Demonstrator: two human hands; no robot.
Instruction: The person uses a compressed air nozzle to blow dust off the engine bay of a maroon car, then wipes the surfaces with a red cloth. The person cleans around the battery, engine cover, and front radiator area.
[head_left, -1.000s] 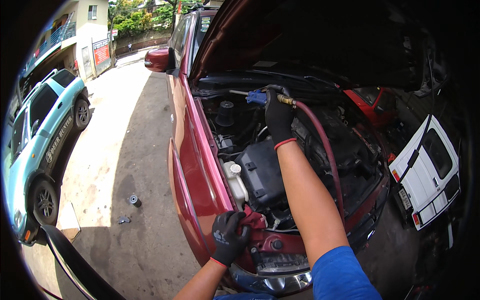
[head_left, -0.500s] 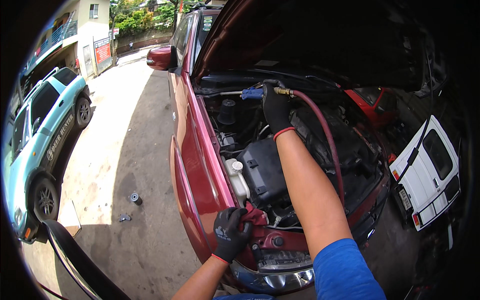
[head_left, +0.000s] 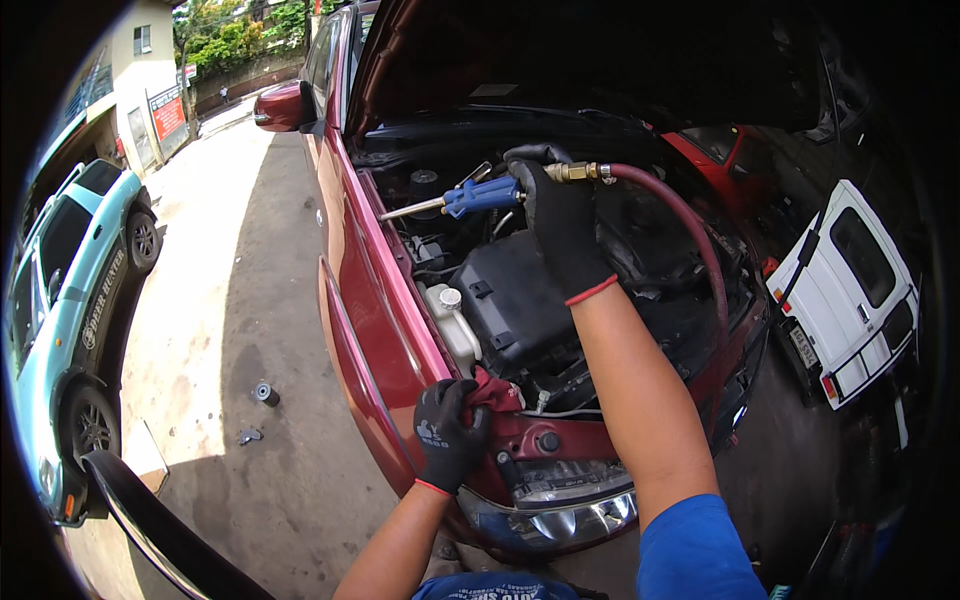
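Head view: wide fisheye worn on head, facing forward and down, near open engine bay.

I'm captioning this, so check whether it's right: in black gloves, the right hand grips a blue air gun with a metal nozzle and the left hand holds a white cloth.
The cloth is red, not white, as the head view shows; the black-gloved left hand holds it, and the black-gloved right hand grips the blue air gun.
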